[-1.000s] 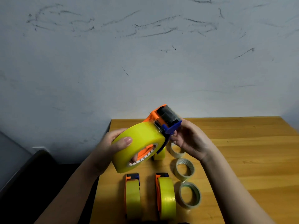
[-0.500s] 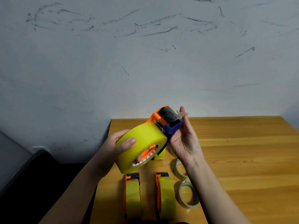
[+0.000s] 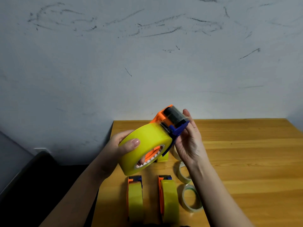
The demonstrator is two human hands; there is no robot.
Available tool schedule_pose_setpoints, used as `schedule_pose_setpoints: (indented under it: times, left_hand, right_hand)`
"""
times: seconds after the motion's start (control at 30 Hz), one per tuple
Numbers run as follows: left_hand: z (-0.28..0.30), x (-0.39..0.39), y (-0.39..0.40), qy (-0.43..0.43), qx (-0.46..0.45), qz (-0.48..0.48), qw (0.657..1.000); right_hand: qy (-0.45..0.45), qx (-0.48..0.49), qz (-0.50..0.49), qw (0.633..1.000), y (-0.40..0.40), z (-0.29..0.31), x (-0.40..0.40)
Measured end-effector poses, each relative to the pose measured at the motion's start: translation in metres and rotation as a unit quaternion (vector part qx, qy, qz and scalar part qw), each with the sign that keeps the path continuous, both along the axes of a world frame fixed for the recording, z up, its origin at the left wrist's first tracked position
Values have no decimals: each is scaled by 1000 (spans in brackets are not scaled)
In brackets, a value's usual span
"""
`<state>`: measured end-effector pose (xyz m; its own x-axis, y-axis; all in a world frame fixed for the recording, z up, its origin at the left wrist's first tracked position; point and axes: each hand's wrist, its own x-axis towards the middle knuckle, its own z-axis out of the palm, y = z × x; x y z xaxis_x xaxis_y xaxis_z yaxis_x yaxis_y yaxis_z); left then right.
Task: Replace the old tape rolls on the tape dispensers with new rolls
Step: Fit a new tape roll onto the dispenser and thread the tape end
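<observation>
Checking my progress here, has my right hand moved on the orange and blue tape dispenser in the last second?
Yes. The right hand has opened and slid up past the orange and blue tape dispenser, its fingertips now above the far edge of the wooden table.

two near dispensers [image 3: 135, 199] cut by bottom edge, right wrist covers part of middle clear roll [image 3: 182, 175], far clear roll [image 3: 175, 152] mostly behind right hand [image 3: 188, 141], far yellow roll [image 3: 162, 158] mostly hidden by held roll [image 3: 146, 148]

- Counter [image 3: 246, 161], right portion: bare wood, open to a hand.
- Near edge: two loaded dispensers [image 3: 135, 199] [image 3: 168, 200] side by side, narrow gap between.
- Just right: spent rolls [image 3: 191, 199] in a line.
- Rear: wall [image 3: 147, 63] closes off.
</observation>
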<state>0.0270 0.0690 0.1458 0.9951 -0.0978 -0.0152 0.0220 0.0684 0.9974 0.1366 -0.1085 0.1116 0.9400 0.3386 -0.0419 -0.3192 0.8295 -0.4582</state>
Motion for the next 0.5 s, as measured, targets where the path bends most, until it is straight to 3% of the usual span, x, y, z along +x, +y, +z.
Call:
schedule_pose_setpoints:
  times: [0.33,0.5]
  left_hand:
    - [-5,2,1,-2,6,11,1000]
    - [-8,3,4,4,27,28,999]
  right_hand:
    - [-28,-193,-115,974,7,12,-13]
    - [-45,-275,-123,953,3,15,-16]
